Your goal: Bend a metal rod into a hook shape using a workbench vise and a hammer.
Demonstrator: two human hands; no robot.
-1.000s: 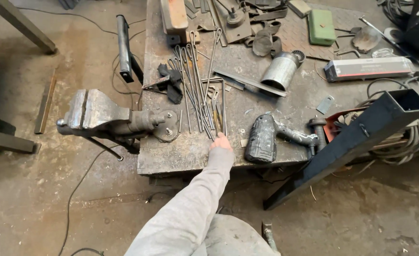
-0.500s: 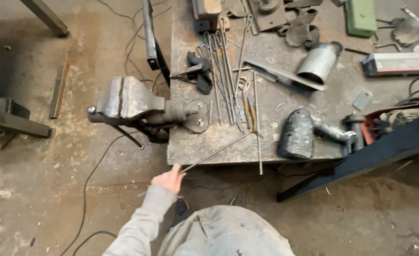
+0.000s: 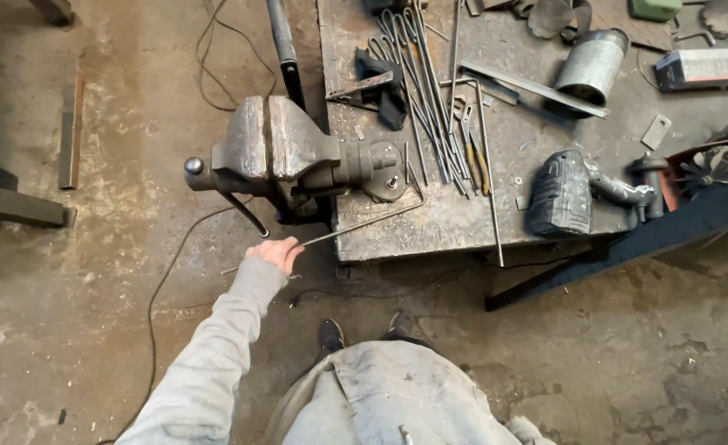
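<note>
Dirty concrete floor (image 3: 117, 272), cracked and stained, with a steel bench (image 3: 463, 222) sitting above it in the shot and a big old vise (image 3: 286, 156) bolted on the bench's corner, hanging out over the floor. Everything below is placed off that vise.

Left hand (image 3: 275, 254) was just below the vise, out past the bench edge, fingers closed around the end of a thin rod (image 3: 364, 222). The rod ran from the hand up and to the right, passing under the vise body and onto the bench top, where it bent sharply upward just right of the vise base. Sleeve was grey, arm stretched out from the bottom of the frame. Right hand wasn't in the shot at all.

Right of the vise, on the bench, lay a bundle of similar rods (image 3: 426, 99) with looped ends, all lying roughly lengthwise away from the camera. Further right of that, a black grinder (image 3: 563, 194) on its side near the front edge. Up and well right of the vise, a grey metal can (image 3: 591, 66) tipped over. A thin cable (image 3: 166, 288) snaked across the floor below and left of the vise. Boots (image 3: 364, 330) were on the floor below the vise, close to the bench
</note>
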